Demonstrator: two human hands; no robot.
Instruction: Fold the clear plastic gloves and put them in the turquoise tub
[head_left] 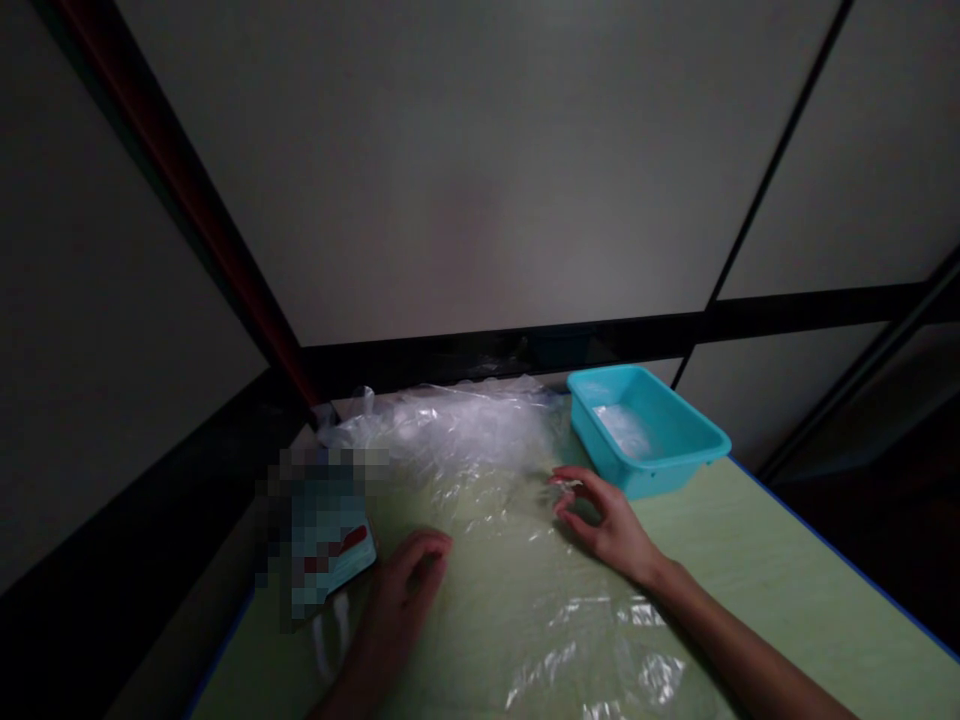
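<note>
Closest to me is the near end of a clear plastic sheet (pixel 559 640), all shiny creases, spread over a pale green table (pixel 795 565) and running back to a crumpled heap by the panelled wall (pixel 487 180). Far left there's a pixelated box (pixel 334 545) with a bit of red on it, plus a couple of white strips (pixel 342 615) just in front. Next, the left hand (pixel 409 580), fingers curled in toward the thumb over the sheet. Then the right hand (pixel 619 530), thumb and fingers bent toward each other, some clear plastic around the tips. It's dim and blurry, so I can't tell if either hand is actually gripping. Right of that, just past the fingers: a turquoise tub (pixel 649 482), whitish patch inside.
</note>
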